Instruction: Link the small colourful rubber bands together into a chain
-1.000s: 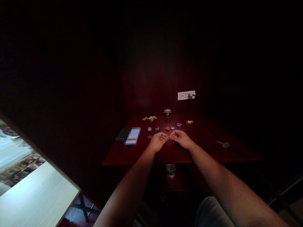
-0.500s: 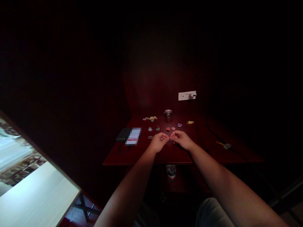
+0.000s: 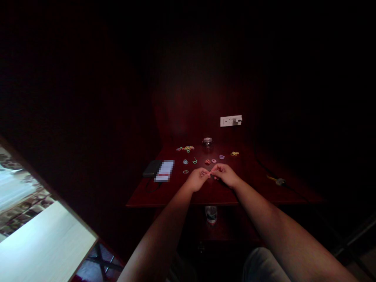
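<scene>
My left hand (image 3: 198, 179) and my right hand (image 3: 225, 175) meet above the table's near half, fingertips almost touching. Both are closed in a pinch on a small pinkish elastic hair tie (image 3: 210, 173), mostly hidden by the fingers. Just beyond them lie an orange-red cluster of hair ties (image 3: 207, 161) and a pink one (image 3: 214, 161). Purple hair ties (image 3: 221, 156) and yellow ones (image 3: 234, 154) lie farther right. To the left are light blue ties (image 3: 185, 161), a green one (image 3: 195, 161) and a single pale ring (image 3: 185, 172).
A mixed-colour pile of hair ties (image 3: 188, 149) and a clear lidded jar (image 3: 208, 144) stand at the back of the dark red table (image 3: 176, 197). A phone (image 3: 165, 170) and a black case-like object (image 3: 151, 168) lie left. A cable with a connector (image 3: 280, 181) lies right. A cup (image 3: 211, 215) stands below.
The view has shifted slightly. Both hands keep their pinch close together, with the fingertips turned a little; the things on the table lie as before.
</scene>
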A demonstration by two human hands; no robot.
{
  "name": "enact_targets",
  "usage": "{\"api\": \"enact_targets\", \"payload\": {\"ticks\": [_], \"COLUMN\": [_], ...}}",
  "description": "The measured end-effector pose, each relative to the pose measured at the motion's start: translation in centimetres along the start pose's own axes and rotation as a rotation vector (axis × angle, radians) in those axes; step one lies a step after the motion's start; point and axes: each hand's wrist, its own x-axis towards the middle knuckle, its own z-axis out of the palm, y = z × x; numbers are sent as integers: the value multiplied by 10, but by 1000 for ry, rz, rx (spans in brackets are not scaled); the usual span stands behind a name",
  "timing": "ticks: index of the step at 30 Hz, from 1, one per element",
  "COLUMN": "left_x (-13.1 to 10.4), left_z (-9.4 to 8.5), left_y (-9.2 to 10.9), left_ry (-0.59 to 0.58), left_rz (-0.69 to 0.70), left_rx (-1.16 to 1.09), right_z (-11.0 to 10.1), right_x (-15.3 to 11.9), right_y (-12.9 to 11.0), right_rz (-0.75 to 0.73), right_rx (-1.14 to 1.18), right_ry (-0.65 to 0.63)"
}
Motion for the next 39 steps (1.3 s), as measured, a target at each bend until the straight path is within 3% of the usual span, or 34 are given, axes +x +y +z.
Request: {"api": "enact_targets", "payload": {"ticks": [8,14,29,39], "left_x": [0,1,-1,3], "left_z": [1,1,0,1], "left_y": [4,-5,-1,-6], "left_ry": [10,72,76,110], "left_rz": [-22,17,19,-1], "left_rx": [-28,-28,-3,-57], "right_z": [-1,0,-2,-2], "right_x": [3,2,3,1], "right_y": [5,4,6,5], "right_rz": [-20,-16,-39,-70], "right_rx": [46,-74,-48,-78], "right_ry": [121,-10,2,-56]}}
